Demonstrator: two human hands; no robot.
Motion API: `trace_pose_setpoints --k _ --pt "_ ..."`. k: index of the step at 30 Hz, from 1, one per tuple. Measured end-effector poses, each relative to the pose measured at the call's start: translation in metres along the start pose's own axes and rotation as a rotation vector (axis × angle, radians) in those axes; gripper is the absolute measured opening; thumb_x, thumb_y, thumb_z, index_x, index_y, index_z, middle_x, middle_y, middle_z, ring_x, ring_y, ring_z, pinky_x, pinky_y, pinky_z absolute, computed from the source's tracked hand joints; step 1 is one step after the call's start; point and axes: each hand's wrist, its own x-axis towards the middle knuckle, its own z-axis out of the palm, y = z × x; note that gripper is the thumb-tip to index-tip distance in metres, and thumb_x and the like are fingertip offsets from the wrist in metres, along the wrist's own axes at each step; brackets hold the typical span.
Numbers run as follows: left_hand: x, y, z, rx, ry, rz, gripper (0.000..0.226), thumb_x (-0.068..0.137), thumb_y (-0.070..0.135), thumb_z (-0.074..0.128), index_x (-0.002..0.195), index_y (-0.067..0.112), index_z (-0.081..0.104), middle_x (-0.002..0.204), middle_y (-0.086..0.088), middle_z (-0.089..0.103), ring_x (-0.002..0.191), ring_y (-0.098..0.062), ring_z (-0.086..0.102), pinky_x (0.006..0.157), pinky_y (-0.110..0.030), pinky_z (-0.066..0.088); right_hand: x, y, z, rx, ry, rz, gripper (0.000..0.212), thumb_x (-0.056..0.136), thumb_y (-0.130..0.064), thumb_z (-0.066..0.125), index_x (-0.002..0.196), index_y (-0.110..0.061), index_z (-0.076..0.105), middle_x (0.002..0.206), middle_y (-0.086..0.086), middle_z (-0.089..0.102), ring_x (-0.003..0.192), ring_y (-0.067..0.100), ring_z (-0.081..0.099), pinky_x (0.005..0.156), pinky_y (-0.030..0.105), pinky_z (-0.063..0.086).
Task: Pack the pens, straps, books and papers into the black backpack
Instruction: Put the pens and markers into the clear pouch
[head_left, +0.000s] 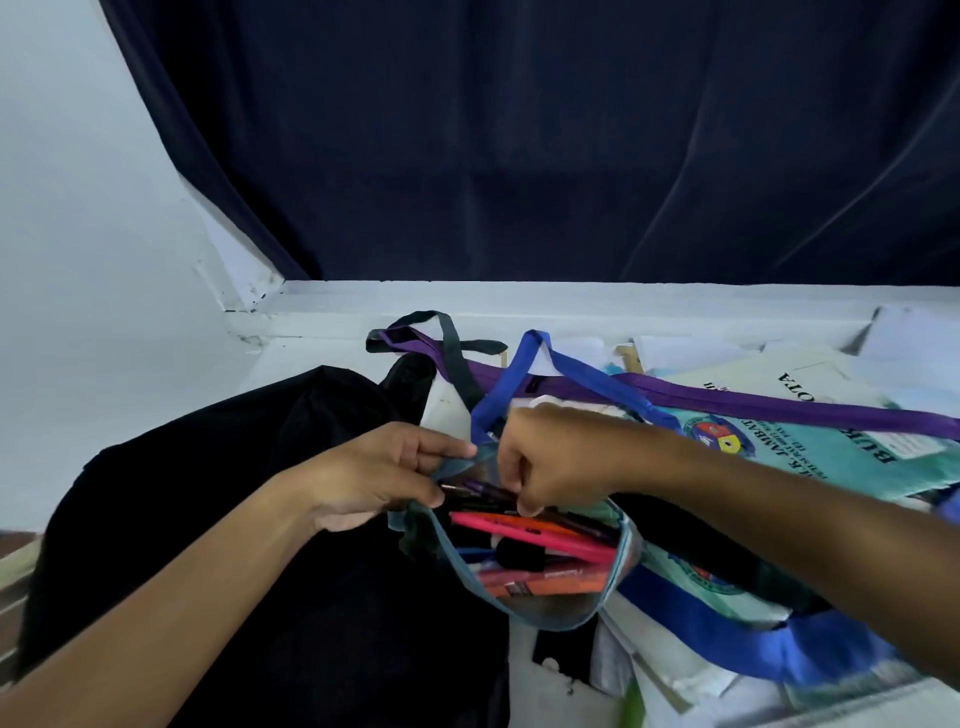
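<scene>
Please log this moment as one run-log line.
left hand: holds clear pencil pouch rim | right hand: at pouch opening | black backpack: left

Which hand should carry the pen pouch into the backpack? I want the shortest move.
Probably the left hand. It pinches the pouch rim on the side next to the backpack, which lies to the left. The right hand, at the pouch's top, would have to cross over.

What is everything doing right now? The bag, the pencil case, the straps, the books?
Black backpack: lying flat.
Clear pencil case: open at the top, pens inside.
Left hand: pinching the case's rim.
Right hand: pinching its top edge.
Purple strap: draped over the books.
Blue strap: looped up.
Teal book: closed, unpacked.
</scene>
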Motion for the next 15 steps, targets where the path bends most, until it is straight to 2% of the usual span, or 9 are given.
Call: trace_pose_setpoints --k 1,3,6,8,9,10,12,14,15 --pt "-0.002 0.0 0.001 -0.006 -0.009 0.005 0.057 0.076 -0.02 0.055 0.13 -0.002 0.054 0.12 -0.023 0.066 0.086 -0.014 0.068 0.063 -0.017 0.049 -0.002 -0.003 0.004 -0.044 0.001 -0.006 0.015 0.076 -0.007 0.073 0.065 -0.011 0.063 0.068 0.005 0.066 0.063 0.019 0.06 0.056 0.03 0.044" --pt "-0.005 0.0 0.002 -0.01 -0.017 0.009 0.055 0.08 -0.025 0.05 0.13 -0.002 0.053 0.12 -0.022 0.066 0.088 -0.012 0.07 0.06 -0.015 0.049 -0.005 -0.009 0.012 -0.126 0.038 -0.011 0.008 0.076 -0.007 0.072 0.072 -0.009 0.066 0.076 0.005 0.068 0.073 0.021 0.063 0.06 0.032 0.048" --pt "-0.007 -0.001 0.0 -0.011 -0.012 0.008 0.058 0.072 -0.014 0.056 0.128 0.002 0.055 0.12 -0.018 0.068 0.106 -0.021 0.065 0.068 -0.018 0.049 -0.008 -0.013 0.012 -0.138 0.115 0.008 0.017 0.077 -0.014 0.077 0.069 -0.018 0.062 0.073 -0.008 0.063 0.076 0.012 0.06 0.059 0.028 0.041" --pt "-0.007 -0.002 -0.002 0.01 0.007 -0.01 0.058 0.071 -0.01 0.06 0.128 0.005 0.057 0.12 -0.017 0.068 0.108 -0.029 0.058 0.074 -0.024 0.045 -0.014 -0.008 0.002 -0.05 0.117 0.004 0.009 0.079 -0.014 0.075 0.074 -0.018 0.068 0.077 -0.011 0.066 0.076 0.006 0.06 0.062 0.026 0.044" --pt "-0.007 -0.002 -0.002 0.034 0.025 -0.018 0.056 0.075 -0.011 0.062 0.128 0.007 0.058 0.12 -0.017 0.068 0.106 -0.028 0.057 0.075 -0.025 0.043 -0.018 -0.003 -0.004 -0.022 0.101 -0.005 0.004 0.082 -0.013 0.072 0.08 -0.016 0.072 0.086 -0.009 0.069 0.083 0.006 0.062 0.068 0.027 0.047" --pt "-0.008 -0.001 -0.002 0.062 0.039 -0.021 0.053 0.08 -0.012 0.062 0.128 0.01 0.058 0.12 -0.015 0.069 0.104 -0.025 0.059 0.076 -0.026 0.043 -0.025 0.002 -0.011 -0.016 0.07 -0.013 0.008 0.084 -0.011 0.068 0.086 -0.018 0.073 0.097 -0.008 0.069 0.091 0.006 0.062 0.075 0.027 0.049" --pt "-0.01 0.001 0.0 0.11 0.033 -0.013 0.049 0.086 -0.011 0.062 0.127 0.015 0.058 0.118 -0.008 0.071 0.104 -0.018 0.064 0.083 -0.025 0.046 -0.042 0.014 -0.02 -0.031 -0.044 -0.005 0.019 0.086 -0.012 0.066 0.097 -0.027 0.071 0.123 -0.011 0.056 0.106 -0.002 0.052 0.084 0.021 0.045" --pt "-0.011 0.003 0.001 0.168 0.001 0.005 0.055 0.082 -0.008 0.068 0.127 0.02 0.056 0.117 -0.003 0.071 0.11 -0.018 0.065 0.09 -0.025 0.048 -0.057 0.028 -0.021 -0.029 -0.162 0.027 0.028 0.087 -0.017 0.066 0.106 -0.037 0.067 0.136 -0.02 0.042 0.098 -0.022 0.043 0.077 0.011 0.035" --pt "-0.012 0.003 0.001 0.191 -0.01 0.006 0.061 0.078 -0.008 0.072 0.129 0.02 0.054 0.117 -0.002 0.071 0.112 -0.018 0.065 0.09 -0.025 0.05 -0.062 0.035 -0.019 -0.019 -0.19 0.043 0.03 0.087 -0.02 0.068 0.107 -0.041 0.065 0.137 -0.023 0.04 0.094 -0.028 0.041 0.076 0.011 0.034"
